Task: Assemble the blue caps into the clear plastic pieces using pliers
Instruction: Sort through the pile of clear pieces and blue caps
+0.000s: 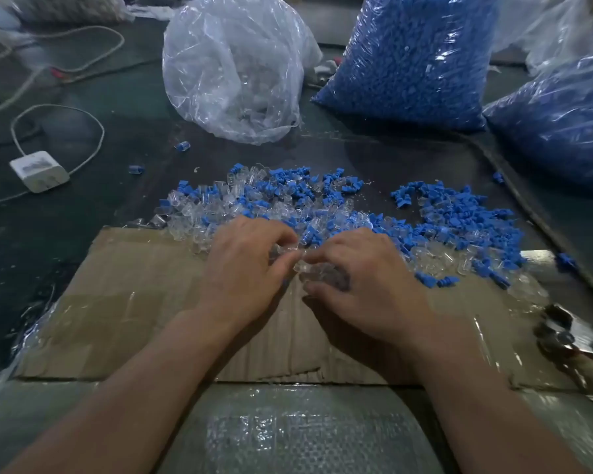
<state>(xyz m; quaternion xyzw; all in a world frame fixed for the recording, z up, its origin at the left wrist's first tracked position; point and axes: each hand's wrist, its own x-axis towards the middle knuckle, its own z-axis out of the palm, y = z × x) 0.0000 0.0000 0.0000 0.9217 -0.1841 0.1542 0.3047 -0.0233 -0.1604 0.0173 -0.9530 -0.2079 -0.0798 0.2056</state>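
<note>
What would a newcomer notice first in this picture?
The left hand and right hand meet at the centre over the cardboard, gripping clear plastic pieces. Behind them spreads a heap of blue caps, and a full blue bag stands at the back right.

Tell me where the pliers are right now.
The pliers lie at the far right edge of the head view, on the taped cardboard, right of the right hand and nearer the person than the blue caps.

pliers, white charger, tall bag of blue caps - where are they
pliers (558, 331): head view, on the metal head
white charger (39, 170): head view, middle of its top face
tall bag of blue caps (415, 56): head view, middle of its front
</note>
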